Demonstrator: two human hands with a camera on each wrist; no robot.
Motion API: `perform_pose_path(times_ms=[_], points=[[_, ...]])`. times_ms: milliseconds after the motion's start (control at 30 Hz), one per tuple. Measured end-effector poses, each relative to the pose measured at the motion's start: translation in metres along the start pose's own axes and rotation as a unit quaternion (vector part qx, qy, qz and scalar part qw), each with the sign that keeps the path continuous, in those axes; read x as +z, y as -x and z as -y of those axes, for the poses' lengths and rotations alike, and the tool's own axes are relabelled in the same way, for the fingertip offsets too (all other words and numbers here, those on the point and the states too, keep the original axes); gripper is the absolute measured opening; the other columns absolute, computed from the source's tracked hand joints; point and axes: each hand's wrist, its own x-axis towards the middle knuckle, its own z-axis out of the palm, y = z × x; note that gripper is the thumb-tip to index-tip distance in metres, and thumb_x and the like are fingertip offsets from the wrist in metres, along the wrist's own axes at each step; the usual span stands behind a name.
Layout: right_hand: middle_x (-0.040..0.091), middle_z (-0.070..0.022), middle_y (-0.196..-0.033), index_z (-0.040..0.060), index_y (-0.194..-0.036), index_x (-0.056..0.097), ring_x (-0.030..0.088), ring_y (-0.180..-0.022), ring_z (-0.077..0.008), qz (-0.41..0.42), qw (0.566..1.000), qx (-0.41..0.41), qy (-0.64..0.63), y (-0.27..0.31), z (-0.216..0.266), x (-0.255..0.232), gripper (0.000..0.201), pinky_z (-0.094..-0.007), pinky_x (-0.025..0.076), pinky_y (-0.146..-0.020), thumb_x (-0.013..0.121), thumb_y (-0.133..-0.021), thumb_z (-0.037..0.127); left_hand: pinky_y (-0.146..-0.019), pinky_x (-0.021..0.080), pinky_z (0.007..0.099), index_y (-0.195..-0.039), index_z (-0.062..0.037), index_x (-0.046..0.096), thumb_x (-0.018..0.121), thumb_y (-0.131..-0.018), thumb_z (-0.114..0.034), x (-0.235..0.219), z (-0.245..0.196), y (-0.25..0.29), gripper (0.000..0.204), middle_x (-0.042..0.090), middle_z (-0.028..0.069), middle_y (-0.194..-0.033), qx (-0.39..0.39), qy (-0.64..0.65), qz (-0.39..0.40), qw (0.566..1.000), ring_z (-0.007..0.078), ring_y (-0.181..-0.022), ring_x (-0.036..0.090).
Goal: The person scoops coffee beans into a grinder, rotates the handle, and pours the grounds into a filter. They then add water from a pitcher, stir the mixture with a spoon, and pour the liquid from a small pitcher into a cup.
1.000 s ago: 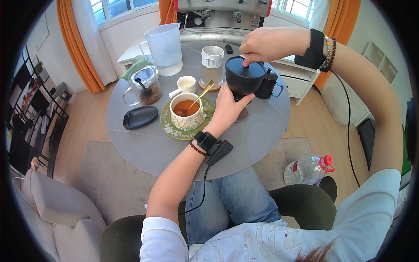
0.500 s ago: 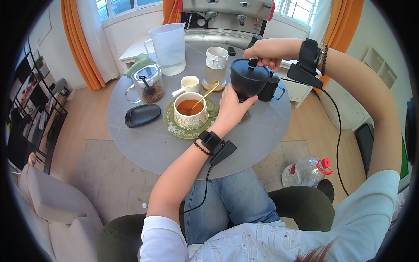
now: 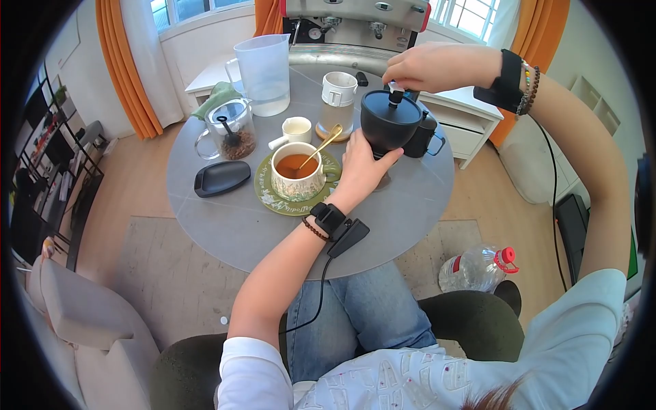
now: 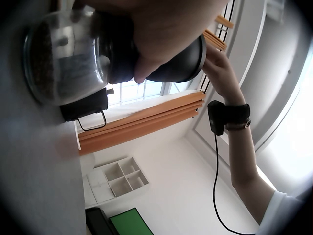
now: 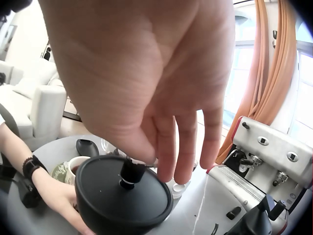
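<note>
A black coffee grinder [image 3: 389, 130] stands upright at the right of the round table. My left hand [image 3: 362, 171] grips its narrow middle from the front, thumb on the near side. Below that hand, the left wrist view shows the clear glass base [image 4: 78, 73] with dark grounds inside. From above, my right hand [image 3: 437, 70] pinches the small black knob [image 5: 132, 172] on the flat lid [image 5: 102, 196], between thumb and fingers. The other right fingers point down beside it. Left of my left hand sits a cup of brown tea [image 3: 298, 171] with a gold spoon [image 3: 329, 142].
A green saucer [image 3: 265, 195] lies under the cup. Around it stand a small white pitcher [image 3: 297, 128], a glass jar of beans [image 3: 236, 130], a black dish [image 3: 222, 179], a water jug [image 3: 263, 75] and a ribbed glass [image 3: 339, 92]. A black pot [image 3: 422, 137] is right behind the grinder.
My right hand has turned about the knob: its wrist dropped with the fingers toward the camera, then rose again. The left hand keeps its hold on the grinder. The view has shifted slightly.
</note>
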Motion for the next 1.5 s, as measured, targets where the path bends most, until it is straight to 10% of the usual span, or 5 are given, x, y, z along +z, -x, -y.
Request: perform_pose_path(times_ms=[500, 600, 700, 1500], points=[[0.06, -0.0043, -0.097, 0.0066, -0.111, 0.063, 0.058, -0.096, -0.023, -0.015, 0.991, -0.062, 0.12, 0.0, -0.004, 0.005, 0.039, -0.0357, 0.046, -0.082, 0.068, -0.084, 0.035, -0.093, 0.043, 0.046, -0.118, 0.0042, 0.044, 0.078, -0.078, -0.038, 0.001, 0.004, -0.001, 0.067, 0.053, 0.0223, -0.114, 0.007, 0.013, -0.002, 1.0, 0.0374, -0.109, 0.052], [0.058, -0.003, -0.094, 0.0094, -0.113, 0.062, 0.056, -0.095, -0.0202, -0.065, 0.977, -0.12, 0.165, 0.002, -0.011, 0.009, 0.041, -0.0339, 0.045, -0.081, 0.066, -0.085, 0.039, -0.097, 0.043, 0.0369, -0.124, 0.0025, 0.044, 0.077, -0.082, -0.027, -0.001, -0.001, 0.0, 0.061, 0.057, 0.0164, -0.119, -0.014, -0.012, 0.01, 1.0, 0.0241, -0.111, 0.055], [0.056, -0.0025, -0.093, 0.0114, -0.115, 0.06, 0.055, -0.094, -0.0189, -0.064, 0.968, -0.132, 0.203, 0.002, -0.013, 0.009, 0.043, -0.0334, 0.043, -0.081, 0.064, -0.085, 0.042, -0.094, 0.042, 0.0456, -0.118, 0.0044, 0.044, 0.077, -0.079, -0.038, 0.0, 0.002, 0.0, 0.067, 0.053, 0.0227, -0.115, 0.0, 0.023, 0.007, 1.0, 0.0375, -0.109, 0.052], [0.056, -0.0034, -0.089, 0.0073, -0.093, 0.057, 0.052, -0.092, -0.0217, -0.106, 0.982, -0.093, 0.124, 0.006, -0.02, 0.036, 0.043, -0.0349, 0.045, -0.077, 0.053, -0.091, 0.05, -0.093, 0.044, 0.0444, -0.12, 0.0018, 0.045, 0.077, -0.079, -0.035, 0.0, -0.001, 0.001, 0.063, 0.054, 0.0214, -0.117, -0.007, 0.057, 0.007, 0.998, 0.035, -0.11, 0.054]])
